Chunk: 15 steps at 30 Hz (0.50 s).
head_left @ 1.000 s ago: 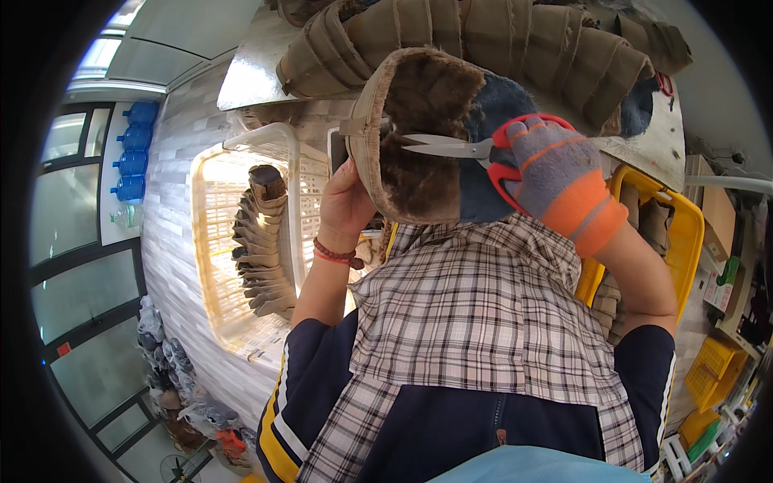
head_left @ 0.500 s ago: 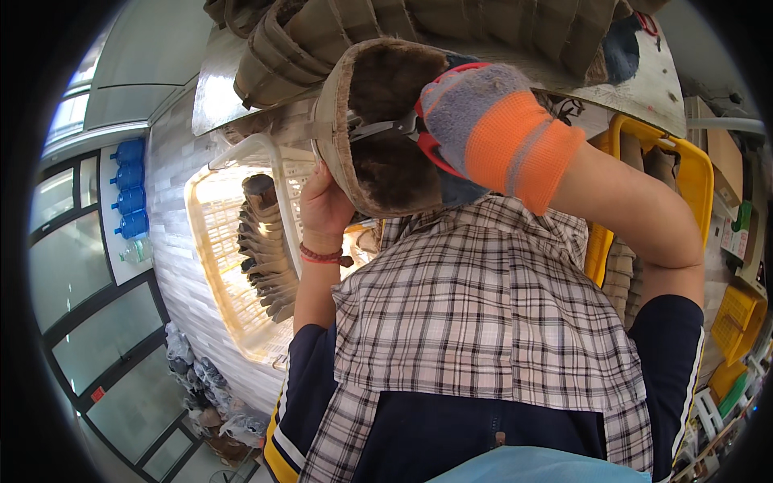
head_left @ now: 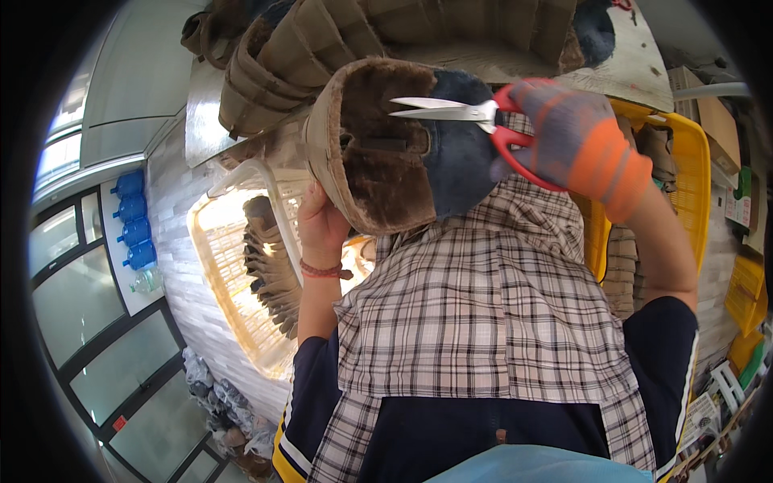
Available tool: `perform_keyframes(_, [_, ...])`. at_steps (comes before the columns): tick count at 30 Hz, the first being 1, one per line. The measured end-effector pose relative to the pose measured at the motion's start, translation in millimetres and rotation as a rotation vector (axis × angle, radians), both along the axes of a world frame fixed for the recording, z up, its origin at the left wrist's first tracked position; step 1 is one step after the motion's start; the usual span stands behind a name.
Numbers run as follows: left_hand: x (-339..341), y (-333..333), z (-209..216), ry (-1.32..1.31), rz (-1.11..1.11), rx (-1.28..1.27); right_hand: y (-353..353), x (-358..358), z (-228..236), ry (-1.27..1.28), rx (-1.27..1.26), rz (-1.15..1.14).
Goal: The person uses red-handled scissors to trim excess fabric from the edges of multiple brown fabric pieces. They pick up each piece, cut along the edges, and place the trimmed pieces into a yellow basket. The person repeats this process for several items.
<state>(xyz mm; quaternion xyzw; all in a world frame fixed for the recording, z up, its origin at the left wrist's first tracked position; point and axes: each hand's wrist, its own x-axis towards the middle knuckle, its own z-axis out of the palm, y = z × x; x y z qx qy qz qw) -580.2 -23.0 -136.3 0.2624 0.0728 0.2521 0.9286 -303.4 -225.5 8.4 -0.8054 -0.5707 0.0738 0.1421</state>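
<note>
My bare left hand (head_left: 320, 221), with a red braided band at the wrist, grips the left edge of a tan piece that looks like a fur-lined boot upper (head_left: 390, 165). Its open side faces me, showing brown fur and a dark blue section at the right. My right hand (head_left: 576, 133), in a grey and orange glove, is closed on the red handles of a pair of scissors (head_left: 451, 111). The slightly parted blades point left, in front of the upper. Part of my left hand's fingers is hidden behind the piece.
More tan uppers (head_left: 386, 36) lie nested in a row on the table (head_left: 205, 105). A cream basket (head_left: 211, 270) at the left holds another stack (head_left: 266, 262). A yellow crate (head_left: 694, 189) stands at the right. Blue water bottles (head_left: 138, 231) line the far left.
The scissors have come out of the upper's fur-lined inside and moved right with my right hand. The upper sits slightly lower, still in my left hand.
</note>
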Motion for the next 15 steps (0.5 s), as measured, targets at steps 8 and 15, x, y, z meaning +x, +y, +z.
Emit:
perform_keyframes(8, [138, -70, 37, 0.118, -0.332, 0.563, -43, -21, -22, 1.088, 0.923, -0.275])
perform_keyframes(15, [254, -46, 119, 0.013, 0.298, 1.842, -70, 69, -22, 0.503, 1.209, -0.515])
